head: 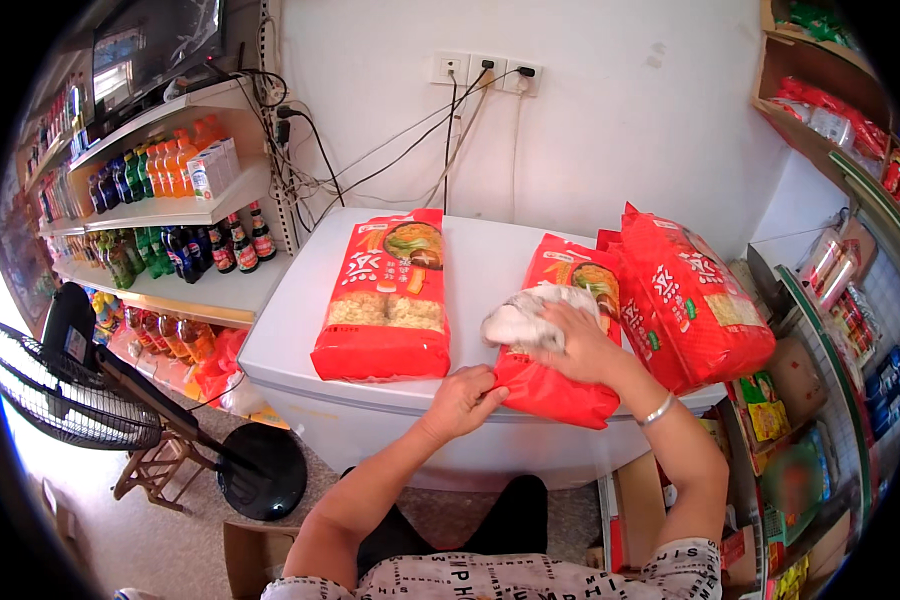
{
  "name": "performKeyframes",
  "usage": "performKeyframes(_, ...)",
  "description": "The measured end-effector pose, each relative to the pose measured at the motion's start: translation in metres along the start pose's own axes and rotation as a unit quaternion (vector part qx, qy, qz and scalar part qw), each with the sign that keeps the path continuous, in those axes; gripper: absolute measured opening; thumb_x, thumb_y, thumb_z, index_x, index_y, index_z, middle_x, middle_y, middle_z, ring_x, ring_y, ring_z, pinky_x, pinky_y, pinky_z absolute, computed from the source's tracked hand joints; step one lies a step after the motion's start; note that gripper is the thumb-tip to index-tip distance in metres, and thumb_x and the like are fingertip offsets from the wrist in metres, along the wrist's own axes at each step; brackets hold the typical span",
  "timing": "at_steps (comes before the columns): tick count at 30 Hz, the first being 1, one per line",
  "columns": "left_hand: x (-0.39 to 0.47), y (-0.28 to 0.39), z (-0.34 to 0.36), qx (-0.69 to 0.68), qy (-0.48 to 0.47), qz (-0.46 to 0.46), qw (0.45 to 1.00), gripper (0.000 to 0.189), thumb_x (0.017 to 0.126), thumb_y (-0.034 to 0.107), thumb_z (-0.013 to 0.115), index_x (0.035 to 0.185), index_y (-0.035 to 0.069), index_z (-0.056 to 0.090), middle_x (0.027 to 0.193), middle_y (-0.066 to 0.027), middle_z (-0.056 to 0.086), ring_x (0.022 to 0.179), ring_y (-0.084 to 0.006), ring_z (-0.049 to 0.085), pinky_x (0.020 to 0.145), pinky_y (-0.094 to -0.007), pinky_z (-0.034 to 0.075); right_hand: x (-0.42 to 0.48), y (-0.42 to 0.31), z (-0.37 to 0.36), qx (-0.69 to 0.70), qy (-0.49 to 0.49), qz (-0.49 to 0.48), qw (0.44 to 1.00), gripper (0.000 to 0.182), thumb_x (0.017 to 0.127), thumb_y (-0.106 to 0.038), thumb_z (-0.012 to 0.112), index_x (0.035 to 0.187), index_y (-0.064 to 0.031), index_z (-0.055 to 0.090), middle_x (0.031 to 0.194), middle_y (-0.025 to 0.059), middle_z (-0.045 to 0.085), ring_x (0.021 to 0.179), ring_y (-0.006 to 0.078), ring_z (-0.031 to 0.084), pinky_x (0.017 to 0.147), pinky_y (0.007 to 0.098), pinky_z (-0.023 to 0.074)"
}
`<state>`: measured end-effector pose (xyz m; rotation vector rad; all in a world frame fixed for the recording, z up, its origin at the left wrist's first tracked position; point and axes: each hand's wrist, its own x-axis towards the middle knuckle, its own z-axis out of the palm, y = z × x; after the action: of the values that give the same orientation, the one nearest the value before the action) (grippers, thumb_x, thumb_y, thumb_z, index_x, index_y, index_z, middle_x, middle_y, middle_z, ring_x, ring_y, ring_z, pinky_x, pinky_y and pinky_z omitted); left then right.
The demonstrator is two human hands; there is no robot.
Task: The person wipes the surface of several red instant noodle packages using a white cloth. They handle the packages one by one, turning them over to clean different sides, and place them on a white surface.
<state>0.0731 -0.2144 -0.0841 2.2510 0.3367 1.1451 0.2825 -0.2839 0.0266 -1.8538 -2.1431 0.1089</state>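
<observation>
A red bag of dried noodles [562, 390] lies before me, its lower end jutting past the front edge of a white chest freezer [487, 255]. My left hand [461, 399] pinches the near left corner of this bag. Under my right hand [577, 341] is a whitish cloth [529, 315], pressed against the bag's front and slightly blurred; it hides part of the printed picture. A second noodle bag [390, 300] lies flat on the lid to the left. More red noodle bags [697, 300] are piled against the right side of the one I hold.
Left, shelves [217, 292] carry bottled drinks and sauces below a television [150, 60]. A black floor fan [75, 397] stands nearer. Cables hang from wall sockets [487, 73] behind the freezer. Packed shelves [817, 375] line the right side, with a cardboard box [251, 559] on the floor.
</observation>
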Motion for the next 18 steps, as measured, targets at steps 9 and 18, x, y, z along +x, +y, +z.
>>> performKeyframes(9, 0.001, -0.001, -0.001, -0.001, -0.014, 0.014, 1.000, 0.028, 0.086, 0.020, 0.059, 0.069, 0.002, 0.048, 0.069, -0.0133, 0.049, 0.063, -0.0327, 0.052, 0.056, -0.0401, 0.041, 0.097, 0.090, 0.012, -0.013, 0.067, 0.070, 0.995, 0.061, 0.082, -0.056, 0.053, 0.126, -0.0135, 0.053, 0.133, 0.0147, 0.048, 0.128, 0.0326, 0.039, 0.106, 0.0461, 0.0265)
performKeyframes(18, 0.004, 0.002, 0.000, -0.007, -0.008, 0.019, 1.000, 0.028, 0.087, 0.021, 0.058, 0.069, 0.001, 0.048, 0.068, -0.0130, 0.048, 0.062, -0.0319, 0.051, 0.055, -0.0396, 0.041, 0.058, 0.140, 0.010, -0.091, 0.198, 0.142, 0.966, 0.051, 0.085, -0.041, 0.057, 0.121, -0.0047, 0.054, 0.123, 0.0207, 0.054, 0.115, 0.0358, 0.049, 0.098, 0.0420, 0.0376)
